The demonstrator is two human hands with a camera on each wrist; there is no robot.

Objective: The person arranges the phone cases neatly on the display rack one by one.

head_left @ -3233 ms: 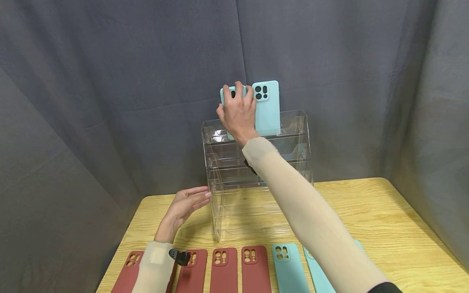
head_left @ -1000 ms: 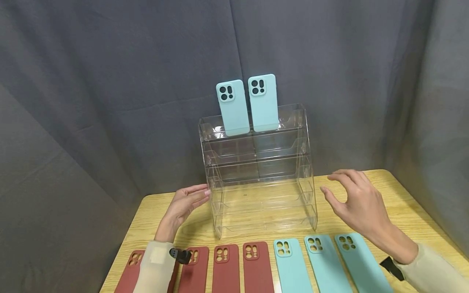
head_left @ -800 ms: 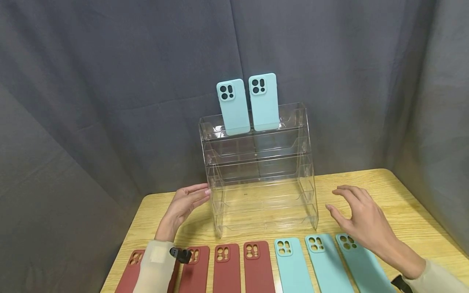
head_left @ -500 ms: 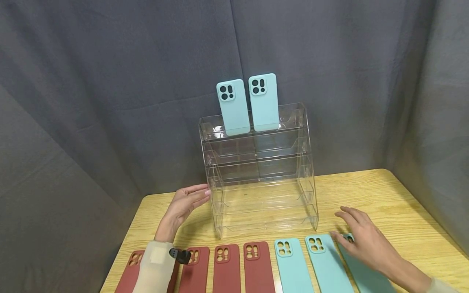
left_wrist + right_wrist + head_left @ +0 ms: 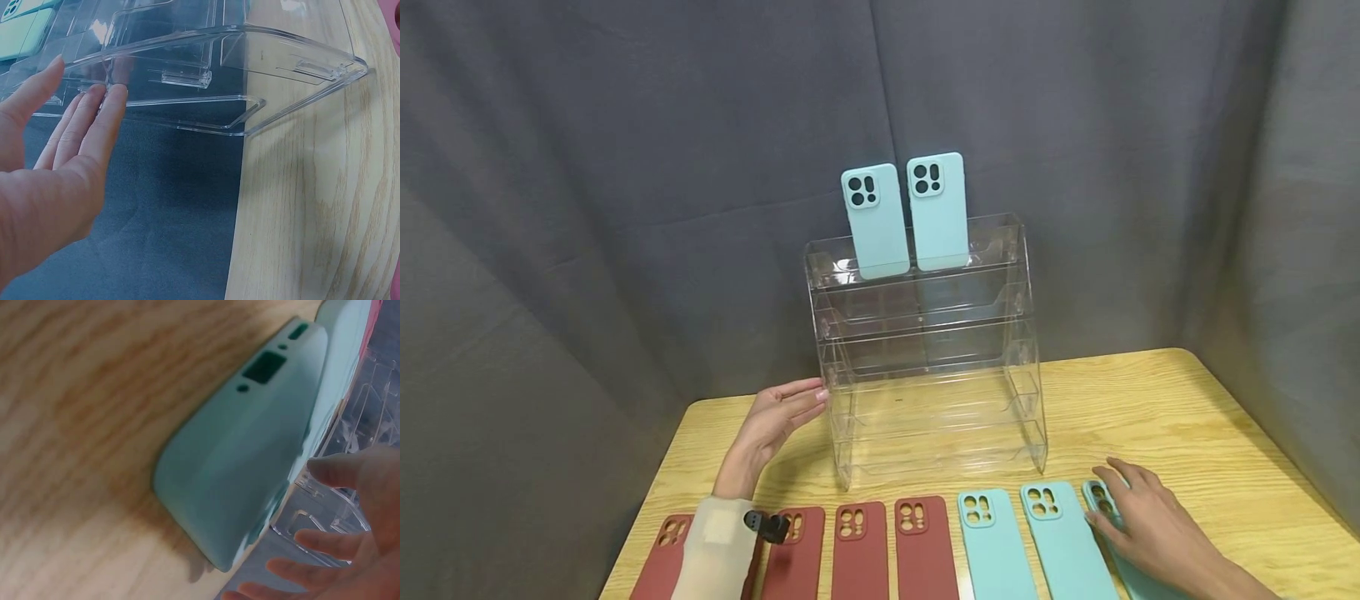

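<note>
My left hand (image 5: 775, 417) holds its fingers straight against the left side of a clear acrylic tiered stand (image 5: 925, 327). In the left wrist view its fingertips meet the stand's side panel. My right hand (image 5: 1153, 521) is over the rightmost mint phone case (image 5: 244, 456), thumb by the case's left edge and fingers spread. That hand covers much of this case in the head view. Two mint phone cases, a left one (image 5: 880, 225) and a right one (image 5: 942, 217), lean upright side by side in the stand's top tier.
Two more mint phone cases, one (image 5: 1000, 550) and another (image 5: 1071, 550), lie flat on the wooden table (image 5: 1150, 408). Several red phone cases, including this one (image 5: 925, 550), lie to their left, one partly under the left sleeve (image 5: 718, 542). A grey curtain (image 5: 737, 208) hangs behind.
My right hand let go of the left upright mint case at the top tier, moved down to the right, and lowered over the rightmost case. My left hand stays at the stand.
</note>
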